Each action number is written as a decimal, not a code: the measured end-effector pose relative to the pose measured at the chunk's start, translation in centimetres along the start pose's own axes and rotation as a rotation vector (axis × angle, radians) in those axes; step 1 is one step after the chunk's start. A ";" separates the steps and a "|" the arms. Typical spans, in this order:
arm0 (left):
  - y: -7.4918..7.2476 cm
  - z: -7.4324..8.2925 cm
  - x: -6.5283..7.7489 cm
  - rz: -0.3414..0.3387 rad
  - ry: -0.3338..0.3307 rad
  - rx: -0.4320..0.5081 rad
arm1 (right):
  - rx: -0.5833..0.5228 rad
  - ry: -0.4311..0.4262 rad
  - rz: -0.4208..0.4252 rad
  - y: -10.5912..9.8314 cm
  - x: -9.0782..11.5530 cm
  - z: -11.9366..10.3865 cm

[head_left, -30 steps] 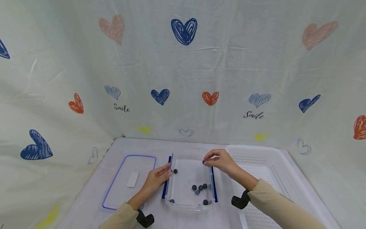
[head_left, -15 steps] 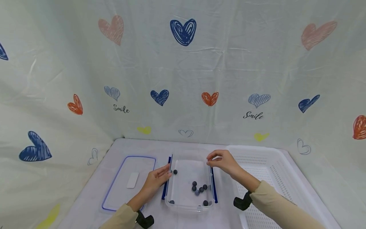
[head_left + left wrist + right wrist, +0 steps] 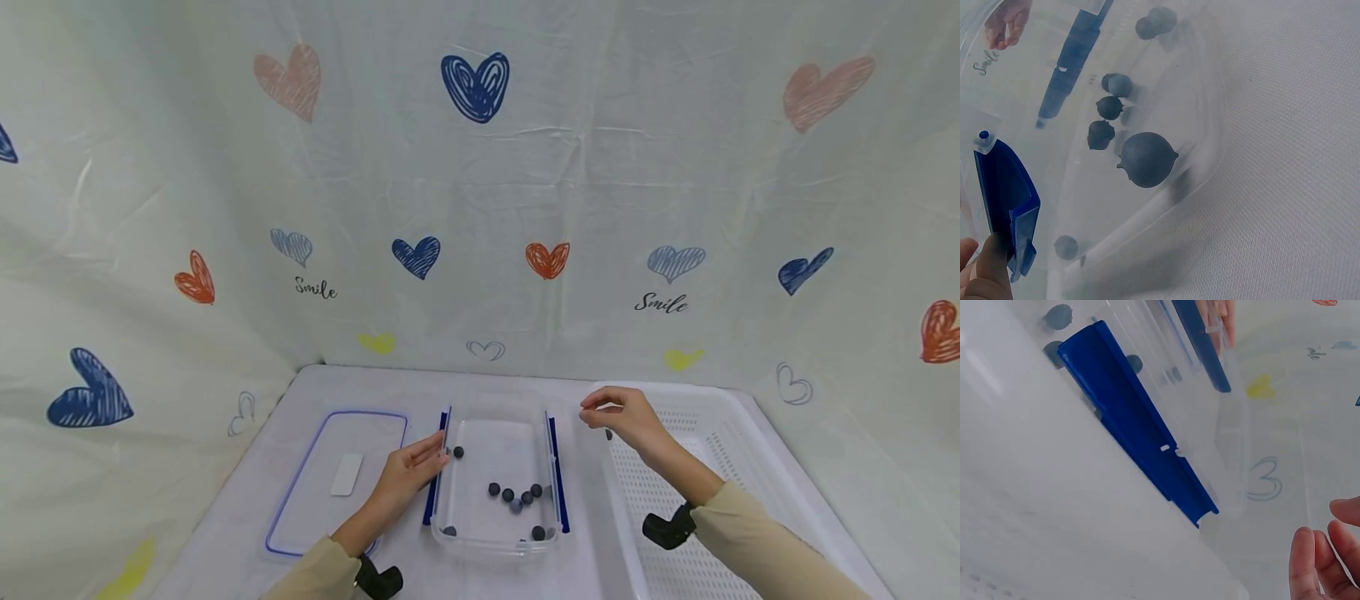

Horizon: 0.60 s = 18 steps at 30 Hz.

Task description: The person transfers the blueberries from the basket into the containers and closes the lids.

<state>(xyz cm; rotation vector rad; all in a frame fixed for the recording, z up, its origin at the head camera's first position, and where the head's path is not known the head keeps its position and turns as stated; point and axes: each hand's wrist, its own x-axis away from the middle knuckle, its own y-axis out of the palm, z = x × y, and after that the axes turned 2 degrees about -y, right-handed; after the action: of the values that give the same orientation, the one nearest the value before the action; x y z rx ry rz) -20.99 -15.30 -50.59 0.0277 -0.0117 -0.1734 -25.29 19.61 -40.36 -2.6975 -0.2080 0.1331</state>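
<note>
A clear plastic food container with blue side latches stands in the middle of the table. Inside are several small dark blue balls, which have little nubs in the left wrist view. My left hand holds the container's left wall, with fingers by the blue left latch. My right hand hovers over the basket's left edge, fingers loosely bent, with nothing between the fingertips. Just below it a dark ball shows at the basket, partly hidden by the hand.
To the left lies a clear lid with a blue rim, with a white rectangular block on it. A white perforated basket stands at the right. Behind the table hangs a heart-printed curtain.
My right hand let go of a dark ball, which dropped among the others and rolled left in the container. The hand then moved right to the basket; my left hand stayed.
</note>
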 end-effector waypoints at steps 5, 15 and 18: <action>0.0 0.2 0.2 0.000 -0.004 -0.001 | -0.001 -0.007 0.040 -1.4 0.0 1.2; 0.1 0.1 0.1 0.013 -0.010 -0.024 | 0.014 0.057 0.108 -2.9 -0.5 3.8; 0.1 0.0 0.0 0.010 -0.010 -0.025 | 0.024 0.056 0.114 -3.0 -0.6 4.4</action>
<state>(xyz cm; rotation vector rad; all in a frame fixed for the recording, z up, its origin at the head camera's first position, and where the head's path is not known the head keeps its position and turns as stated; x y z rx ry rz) -20.94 -15.21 -50.62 0.0019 -0.0196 -0.1632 -26.80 24.04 -43.05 -2.6848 -0.0350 0.0940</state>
